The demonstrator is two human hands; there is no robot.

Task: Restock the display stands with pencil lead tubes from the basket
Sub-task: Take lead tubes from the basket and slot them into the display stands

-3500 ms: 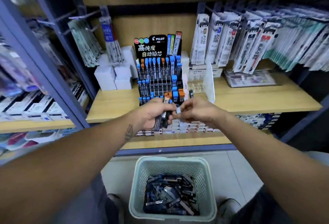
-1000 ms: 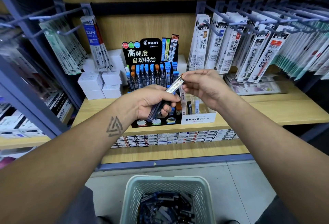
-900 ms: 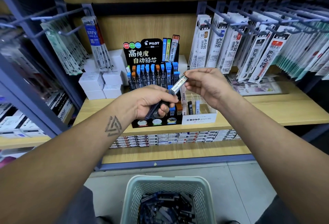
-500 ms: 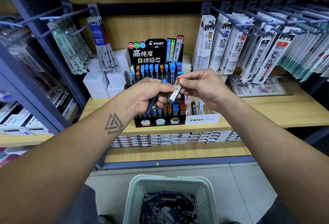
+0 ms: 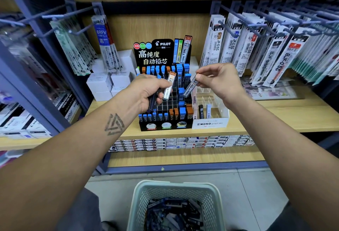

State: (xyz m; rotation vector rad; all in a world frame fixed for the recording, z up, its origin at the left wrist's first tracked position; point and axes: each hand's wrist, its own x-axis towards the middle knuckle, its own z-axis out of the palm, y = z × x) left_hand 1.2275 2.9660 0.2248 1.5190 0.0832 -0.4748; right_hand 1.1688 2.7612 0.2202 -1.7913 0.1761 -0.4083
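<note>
A black Pilot display stand (image 5: 165, 126) sits on the wooden shelf, holding blue- and orange-capped lead tubes in tiered slots, several slots bare. My left hand (image 5: 146, 93) grips a bundle of dark tubes, with one orange-capped tube (image 5: 169, 87) sticking up between thumb and fingers. My right hand (image 5: 218, 80) pinches a single blue-labelled tube (image 5: 190, 86) by its top, tilted, in front of the stand's right side. The pale green basket (image 5: 176, 186) stands on the floor below, with many dark tubes inside.
A clear Mono stand (image 5: 211, 120) with two items sits right of the Pilot stand. White boxes (image 5: 102, 84) stack at the left. Refill packs hang on hooks at the right (image 5: 256, 51) and left (image 5: 102, 41). Small boxes line the lower shelf (image 5: 183, 141).
My hands have parted: the right hand has drawn one tube rightward out of the bundle. An orange-capped tube now stands up in the left hand. The view has moved closer to the shelf.
</note>
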